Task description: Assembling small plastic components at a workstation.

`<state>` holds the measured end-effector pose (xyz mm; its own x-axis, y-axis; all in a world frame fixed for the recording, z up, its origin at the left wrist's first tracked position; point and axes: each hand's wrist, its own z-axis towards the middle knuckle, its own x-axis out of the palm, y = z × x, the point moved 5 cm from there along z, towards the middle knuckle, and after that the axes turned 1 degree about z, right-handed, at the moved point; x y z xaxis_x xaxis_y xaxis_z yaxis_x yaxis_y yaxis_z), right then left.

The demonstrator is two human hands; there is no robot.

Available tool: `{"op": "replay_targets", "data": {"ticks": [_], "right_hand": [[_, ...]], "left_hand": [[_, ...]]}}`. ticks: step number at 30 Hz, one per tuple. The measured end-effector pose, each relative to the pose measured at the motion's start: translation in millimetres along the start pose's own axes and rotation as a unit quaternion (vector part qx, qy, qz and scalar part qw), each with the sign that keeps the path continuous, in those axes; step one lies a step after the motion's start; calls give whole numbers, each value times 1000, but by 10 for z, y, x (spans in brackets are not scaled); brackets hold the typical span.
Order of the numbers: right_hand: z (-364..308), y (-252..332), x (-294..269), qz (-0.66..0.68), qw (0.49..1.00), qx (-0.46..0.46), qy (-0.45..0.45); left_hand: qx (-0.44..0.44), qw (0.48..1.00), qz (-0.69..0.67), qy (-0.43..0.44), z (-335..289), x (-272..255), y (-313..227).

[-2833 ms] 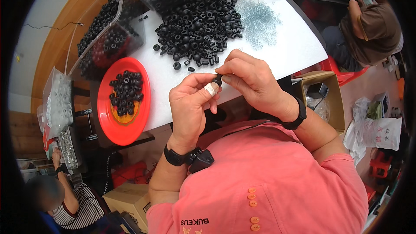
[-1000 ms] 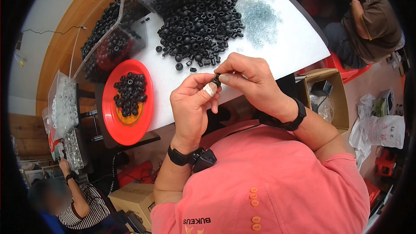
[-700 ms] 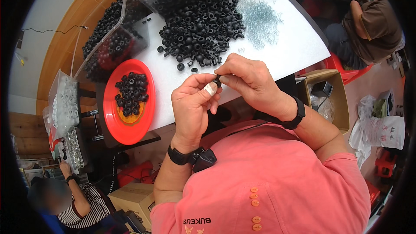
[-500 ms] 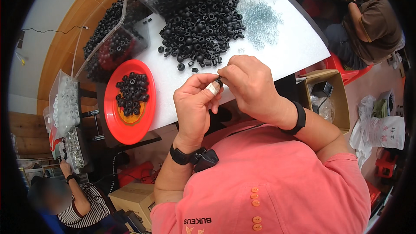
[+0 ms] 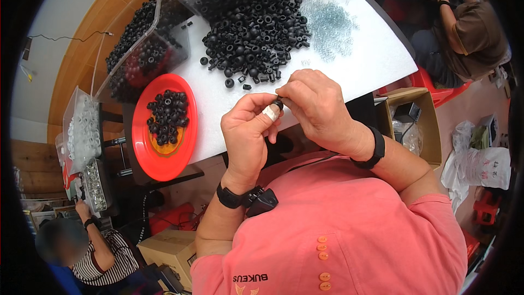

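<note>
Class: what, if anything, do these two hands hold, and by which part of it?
The left hand pinches a small black piece between thumb and forefinger; the right hand pinches at its upper end. Fingers hide the exact contact.

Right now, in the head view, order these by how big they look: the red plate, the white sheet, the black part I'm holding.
White sheet, largest
Red plate
Black part, smallest, partly covered
</note>
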<state>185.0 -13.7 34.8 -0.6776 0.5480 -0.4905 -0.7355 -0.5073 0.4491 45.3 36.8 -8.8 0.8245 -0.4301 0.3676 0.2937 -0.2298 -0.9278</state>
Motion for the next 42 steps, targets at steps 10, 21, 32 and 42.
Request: {"op": "replay_targets", "data": {"ticks": [10, 21, 32, 42], "right_hand": [[59, 35, 47, 7, 998, -61, 11], [47, -59, 50, 43, 996, -36, 63], [-15, 105, -47, -23, 997, -47, -48], [-28, 59, 43, 19, 999, -33, -10]], "left_hand": [[-33, 998, -50, -2, 25, -15, -42], [-27, 1000, -8, -4, 28, 39, -61], [-41, 998, -36, -11, -20, 155, -68], [-56, 998, 19, 15, -96, 90, -90]]}}
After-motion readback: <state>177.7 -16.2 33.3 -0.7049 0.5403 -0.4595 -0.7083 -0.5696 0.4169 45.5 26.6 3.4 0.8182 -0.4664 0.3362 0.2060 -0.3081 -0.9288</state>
